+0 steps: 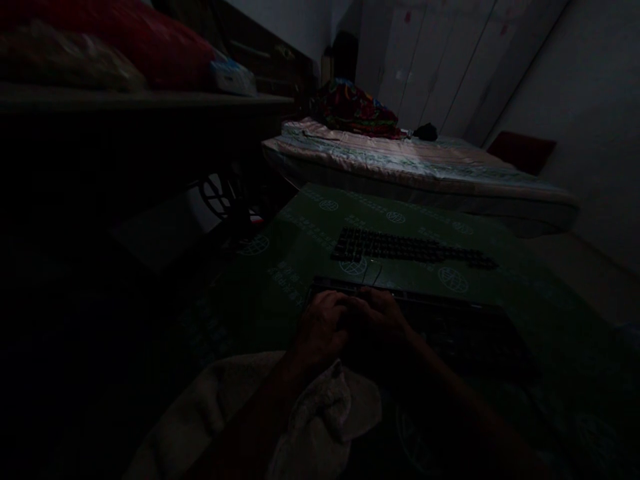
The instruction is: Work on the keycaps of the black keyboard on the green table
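In dim light my left hand [320, 327] rests with bent fingers on the left end of a dark keyboard [465, 327]. My right hand [383, 313] is close against it, its fingers curled down over the same end. Between the hands it is too dark to see what the fingertips grip. A thin wire loop [373, 270] shows just past the right fingers; I cannot tell whether it is held. Beyond the keyboard, loose black keycaps [400, 247] lie in rows. A light cloth [320, 413] is bunched below my wrists.
The green patterned tabletop [290, 267] reaches towards a bed [415, 157] with a colourful bundled blanket [355, 107]. To the left stands a shelf-like surface [165, 100] with a red bag [150, 47]. Below it is a dark spoked wheel [215, 197].
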`<state>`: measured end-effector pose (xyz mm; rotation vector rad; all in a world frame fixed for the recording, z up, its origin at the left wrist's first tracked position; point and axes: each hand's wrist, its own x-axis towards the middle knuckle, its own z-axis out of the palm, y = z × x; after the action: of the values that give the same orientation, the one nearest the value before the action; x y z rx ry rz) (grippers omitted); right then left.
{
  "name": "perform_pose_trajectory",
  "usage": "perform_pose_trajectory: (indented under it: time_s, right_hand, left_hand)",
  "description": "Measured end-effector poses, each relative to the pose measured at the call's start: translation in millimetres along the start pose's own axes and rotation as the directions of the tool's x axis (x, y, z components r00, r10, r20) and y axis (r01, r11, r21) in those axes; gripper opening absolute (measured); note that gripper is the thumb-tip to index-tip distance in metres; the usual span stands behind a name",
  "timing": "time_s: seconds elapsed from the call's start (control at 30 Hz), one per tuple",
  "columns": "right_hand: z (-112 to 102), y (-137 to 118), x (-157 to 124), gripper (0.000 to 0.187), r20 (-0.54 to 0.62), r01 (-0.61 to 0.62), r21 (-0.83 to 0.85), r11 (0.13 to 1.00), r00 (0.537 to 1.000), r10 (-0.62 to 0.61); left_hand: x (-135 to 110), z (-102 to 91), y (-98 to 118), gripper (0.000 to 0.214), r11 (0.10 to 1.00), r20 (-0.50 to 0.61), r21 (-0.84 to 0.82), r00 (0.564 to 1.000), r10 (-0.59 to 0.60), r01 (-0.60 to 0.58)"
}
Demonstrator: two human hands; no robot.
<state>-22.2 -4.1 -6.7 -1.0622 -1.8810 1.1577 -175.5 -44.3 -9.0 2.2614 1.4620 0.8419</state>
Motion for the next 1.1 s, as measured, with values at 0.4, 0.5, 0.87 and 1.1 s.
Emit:
perform_pose_trajectory:
  time_s: [0.4,0.5,0.87,1.1]
  right_hand:
    - [3.4,-1.6,1.5,0.025,-0.068,-0.053,0.459,0.887,0.993,0.095]
    - [1.9,-5.9,1.3,0.026,-0.067,-0.032,0.435,0.9,0.995,0.067]
    - [-8.7,-30.8,-5.6,0.019,-0.021,0.131,0.08,0.988,0.991,-0.13]
    - [-19.1,-37.0,-8.4,0.019,-0.166,0.214,-0.061,0.975,0.961,-0.221]
  left_hand:
    - [0.5,0.7,-1.2,0.02,0.994,-0.104,-0.107,0.994,-0.042,0.03]
    - [-1.4,-3.8,2.8,0.016,0.982,-0.113,-0.185,0.992,-0.063,0.041]
    - [-5.1,-24.4,19.0,0.022,0.707,0.118,-0.585,0.904,-0.41,0.397]
    - [-7.6,-27.6,18.5,0.028,0.61,0.047,-0.688,0.863,-0.503,0.393]
